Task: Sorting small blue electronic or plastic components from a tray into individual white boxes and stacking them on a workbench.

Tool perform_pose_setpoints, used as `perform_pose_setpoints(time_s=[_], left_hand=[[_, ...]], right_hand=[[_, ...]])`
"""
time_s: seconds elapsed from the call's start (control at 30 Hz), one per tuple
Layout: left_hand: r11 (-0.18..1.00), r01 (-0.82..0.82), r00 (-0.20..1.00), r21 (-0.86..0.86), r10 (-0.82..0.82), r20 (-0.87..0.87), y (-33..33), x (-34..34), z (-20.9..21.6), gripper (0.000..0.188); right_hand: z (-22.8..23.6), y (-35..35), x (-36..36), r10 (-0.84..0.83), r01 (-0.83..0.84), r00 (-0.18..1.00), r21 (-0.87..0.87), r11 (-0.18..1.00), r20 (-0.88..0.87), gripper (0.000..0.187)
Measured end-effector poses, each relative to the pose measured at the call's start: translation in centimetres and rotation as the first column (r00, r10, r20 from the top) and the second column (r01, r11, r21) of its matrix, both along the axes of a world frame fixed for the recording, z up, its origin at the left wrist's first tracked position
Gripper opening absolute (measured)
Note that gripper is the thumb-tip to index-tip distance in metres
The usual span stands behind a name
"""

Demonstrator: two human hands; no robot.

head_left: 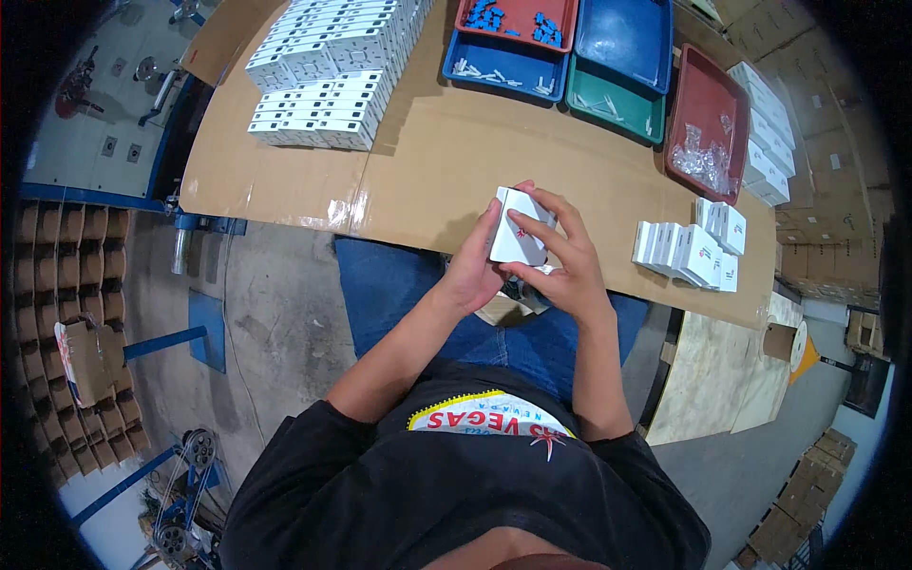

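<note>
black short-sleeved shirt [380, 503] | white chest print [484, 416], yellow edge, red lettering | blue trousers [389, 304] | hands [578, 271] bare

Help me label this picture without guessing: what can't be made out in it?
Head view: underside of the white box, turned away and covered by the left hand.
Head view: far end of the stack of white boxes, cut off by the top edge.
Head view: shapes of the clear pieces in the dark red tray, too small and overlapping.

On my feed, stacked boxes [323, 85] lie on the table [418, 152] at upper left, trays [622, 43] at upper right, small cartons [686, 252] below them; one box [514, 249] sits at centre between my left hand [475, 271] and right hand [576, 275].
</note>
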State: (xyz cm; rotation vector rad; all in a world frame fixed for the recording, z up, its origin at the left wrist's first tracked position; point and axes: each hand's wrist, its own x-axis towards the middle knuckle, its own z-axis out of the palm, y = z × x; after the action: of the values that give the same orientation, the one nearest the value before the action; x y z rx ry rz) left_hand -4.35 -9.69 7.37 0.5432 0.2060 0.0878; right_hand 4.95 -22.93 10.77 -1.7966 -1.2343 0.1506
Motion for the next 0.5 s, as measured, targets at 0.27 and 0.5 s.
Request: perform_pose_setpoints(time_s=[0.27, 0.5], left_hand=[[0.998, 0.062, 0.998, 0.015, -0.062, -0.005, -0.1, -0.2, -0.4, 0.055], [0.993, 0.032, 0.988, 0.117, -0.013, -0.155, 0.3, -1.0, -2.1, 0.054]], right_hand=[[-0.2, -0.6, 0.5, -0.012, 0.013, 0.997, -0.019, 1.000, 0.074, 0.064], [-0.8, -0.7, 0.3, -0.005, 0.008, 0.996, 0.038, 0.999, -0.085, 0.070]])
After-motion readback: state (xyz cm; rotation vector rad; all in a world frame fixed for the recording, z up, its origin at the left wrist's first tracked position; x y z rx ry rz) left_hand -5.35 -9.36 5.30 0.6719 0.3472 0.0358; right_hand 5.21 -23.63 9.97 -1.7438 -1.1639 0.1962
